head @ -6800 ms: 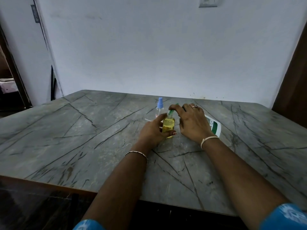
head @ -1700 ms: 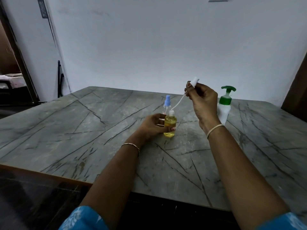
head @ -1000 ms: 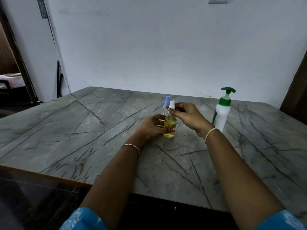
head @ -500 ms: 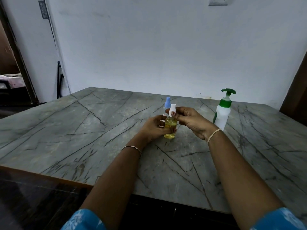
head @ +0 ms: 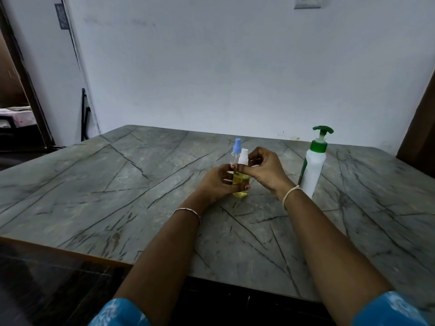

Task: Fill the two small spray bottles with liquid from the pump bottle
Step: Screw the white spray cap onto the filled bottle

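A: Where are the hands?
B: Left hand [head: 217, 183] grips the small spray bottle [head: 239, 178], fingers curled round its body. The bottle stands on the desk [head: 117, 184].
A: Is it filled?
B: Yes, yellow liquid nearly up to the neck.
A: Right hand?
B: Right hand [head: 266, 171] pinches the white spray top [head: 243, 156] sitting on that bottle's neck. Can't tell if it's screwed fully home.
A: The second bottle?
B: Blue-capped spray bottle [head: 237, 145] is just behind the left hand's fingertips, cap on, mostly hidden. What shows of the body looks clear, but the level can't be read.
A: Pump bottle?
B: Pump bottle [head: 313, 170] is upright just outside the right wrist, with no hand on it.
A: Progress?
B: Likely about halfway. One bottle is filled and is being capped. Probably left: finish this top, open the blue one, fill it and close it.
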A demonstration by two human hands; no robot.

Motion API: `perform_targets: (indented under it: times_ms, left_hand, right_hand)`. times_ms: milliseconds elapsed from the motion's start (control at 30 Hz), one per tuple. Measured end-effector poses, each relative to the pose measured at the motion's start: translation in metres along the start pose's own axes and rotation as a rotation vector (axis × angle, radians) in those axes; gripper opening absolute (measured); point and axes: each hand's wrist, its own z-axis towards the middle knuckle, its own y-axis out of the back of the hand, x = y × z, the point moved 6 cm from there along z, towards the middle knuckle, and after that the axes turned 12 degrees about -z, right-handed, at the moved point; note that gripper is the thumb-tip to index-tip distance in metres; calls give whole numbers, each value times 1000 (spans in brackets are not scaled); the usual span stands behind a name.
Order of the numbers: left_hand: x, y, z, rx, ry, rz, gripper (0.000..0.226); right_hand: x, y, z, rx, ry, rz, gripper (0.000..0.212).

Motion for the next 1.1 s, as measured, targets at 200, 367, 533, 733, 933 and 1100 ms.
perform_targets:
  times_ms: [200,367,533,733,933,1100]
  left_hand:
    - [-1,-2,-1,24,9,-11,60]
    - [1,-1,1,29,22,2,66]
    - [3,0,1,39,20,-13,65]
    - [5,-1,2,35,20,-35,63]
    - [6,-1,2,19,26,-20,67]
    - [9,1,2,5,37,4,72]
  right_hand:
    - [-9,5,-5,119,-85,278,28]
    - [-4,9,-2,187,-103,369,26]
    - [-2,18,-2,-11,-113,370,20]
    - [-3,0,-5,234,-51,287,27]
    - [0,2,-4,107,-2,274,34]
    - [-1,-7,-3,107,7,126,43]
